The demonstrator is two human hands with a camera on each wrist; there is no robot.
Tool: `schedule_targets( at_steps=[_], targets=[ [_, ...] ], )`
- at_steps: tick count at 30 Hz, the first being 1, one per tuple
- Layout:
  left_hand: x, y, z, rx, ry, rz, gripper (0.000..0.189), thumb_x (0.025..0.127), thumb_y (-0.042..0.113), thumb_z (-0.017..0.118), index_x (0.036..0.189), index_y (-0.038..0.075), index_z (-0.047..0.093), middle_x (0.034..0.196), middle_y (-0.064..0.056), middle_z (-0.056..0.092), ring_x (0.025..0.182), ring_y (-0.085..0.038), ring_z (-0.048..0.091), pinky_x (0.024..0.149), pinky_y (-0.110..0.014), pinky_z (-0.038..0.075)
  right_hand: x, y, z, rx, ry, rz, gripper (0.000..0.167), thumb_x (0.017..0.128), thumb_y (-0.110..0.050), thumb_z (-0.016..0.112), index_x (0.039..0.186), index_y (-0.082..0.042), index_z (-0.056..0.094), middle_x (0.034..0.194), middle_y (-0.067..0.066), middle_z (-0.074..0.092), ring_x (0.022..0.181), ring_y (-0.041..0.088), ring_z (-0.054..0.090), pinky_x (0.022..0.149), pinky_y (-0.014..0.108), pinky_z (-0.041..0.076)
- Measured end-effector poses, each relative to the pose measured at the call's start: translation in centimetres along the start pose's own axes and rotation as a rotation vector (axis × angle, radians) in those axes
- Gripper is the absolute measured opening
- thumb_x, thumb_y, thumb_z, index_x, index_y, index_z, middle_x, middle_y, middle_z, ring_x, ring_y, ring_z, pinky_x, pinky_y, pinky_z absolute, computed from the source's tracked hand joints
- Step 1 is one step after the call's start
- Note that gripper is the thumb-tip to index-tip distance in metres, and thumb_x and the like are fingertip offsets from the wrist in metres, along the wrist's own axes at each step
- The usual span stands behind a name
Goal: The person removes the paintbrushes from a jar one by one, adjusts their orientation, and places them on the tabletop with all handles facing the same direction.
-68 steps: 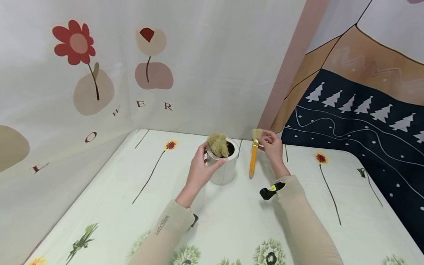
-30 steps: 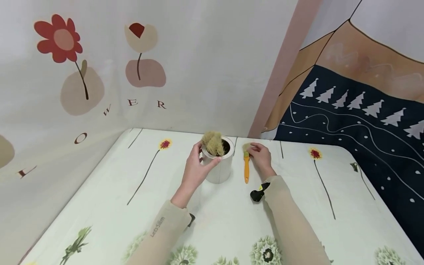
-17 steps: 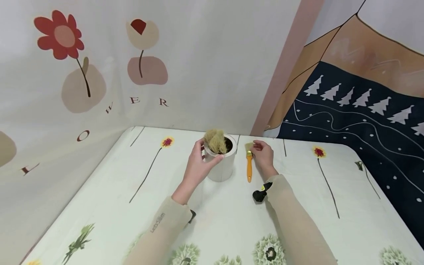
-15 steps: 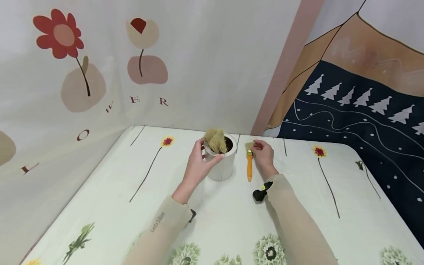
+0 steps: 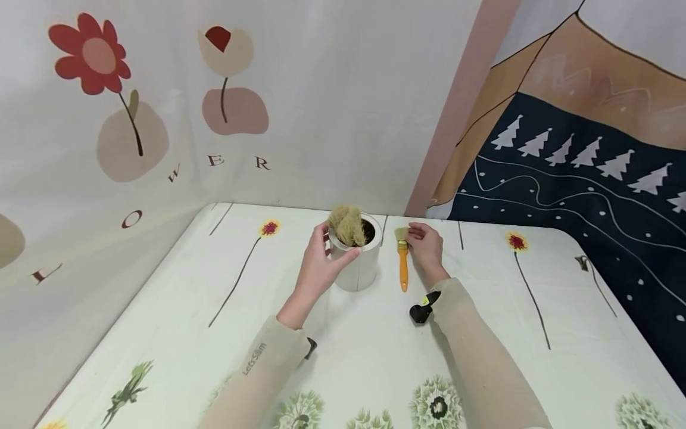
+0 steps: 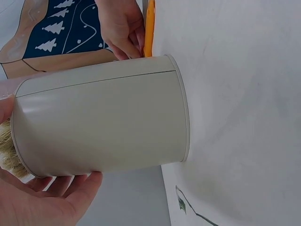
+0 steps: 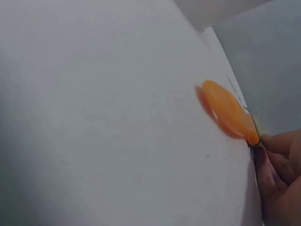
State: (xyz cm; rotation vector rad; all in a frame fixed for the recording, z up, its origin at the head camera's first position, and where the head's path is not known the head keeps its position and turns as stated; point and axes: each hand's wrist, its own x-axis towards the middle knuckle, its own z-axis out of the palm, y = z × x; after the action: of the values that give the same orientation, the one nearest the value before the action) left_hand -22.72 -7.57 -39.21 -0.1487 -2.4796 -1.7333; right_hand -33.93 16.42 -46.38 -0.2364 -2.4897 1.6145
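Since the frame from 2.3 s back, the orange-handled paintbrush (image 5: 402, 262) has come down from the air: then it was lifted by its bristle end, handle hanging, and now it lies flat on the counter (image 5: 482, 333), handle pointing toward the person, bristles pointing away. From half a second ago, little has changed.

The right hand (image 5: 426, 245) rests at the brush's metal ferrule. Its fingertips (image 7: 275, 141) curl in and touch the brush where the orange handle meets the bristles; the right wrist view shows fingers pinching that end against the counter.

The left hand (image 5: 320, 268) grips a white cylindrical container (image 5: 358, 262) that stands upright on the counter just left of the paintbrush. The thumb lies along its near side close to the rim and the fingers wrap round the far left side. In the left wrist view the fingers (image 6: 56, 197) close round the container's upper wall. More brushes stand in the container, their tan bristles (image 5: 347, 223) poking up above the rim.

Container and paintbrush are near each other but apart. Both sleeves are beige, and a black strap with a yellow tag (image 5: 423, 310) sits at the right wrist. The counter is covered by a white cloth printed with flowers.
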Motion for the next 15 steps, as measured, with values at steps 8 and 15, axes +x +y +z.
schedule_targets(
  at_steps=[8,15],
  targets=[
    [0.1,-0.1,0.0,0.001,0.015,0.006,0.086,0.087,0.035,0.076,0.153,0.007,0.029,0.156,-0.013,0.037,0.143,-0.033,0.039,0.118,-0.050,0.038,0.2,-0.2,-0.1,0.033,-0.029,-0.021,0.040,0.095,-0.003,0.064,0.135,-0.003,0.059,0.130,0.018,0.066,0.118,0.029,0.065,0.101,0.037,0.055],
    [0.2,0.0,0.1,0.004,0.005,-0.005,0.087,0.087,0.035,0.076,0.153,0.008,0.027,0.157,-0.013,0.036,0.144,-0.033,0.038,0.118,-0.050,0.037,-0.1,-0.3,-1.1,0.093,-0.075,0.004,0.043,0.097,-0.004,0.062,0.139,-0.004,0.056,0.134,0.017,0.064,0.123,0.029,0.063,0.103,0.039,0.053]
  ],
)
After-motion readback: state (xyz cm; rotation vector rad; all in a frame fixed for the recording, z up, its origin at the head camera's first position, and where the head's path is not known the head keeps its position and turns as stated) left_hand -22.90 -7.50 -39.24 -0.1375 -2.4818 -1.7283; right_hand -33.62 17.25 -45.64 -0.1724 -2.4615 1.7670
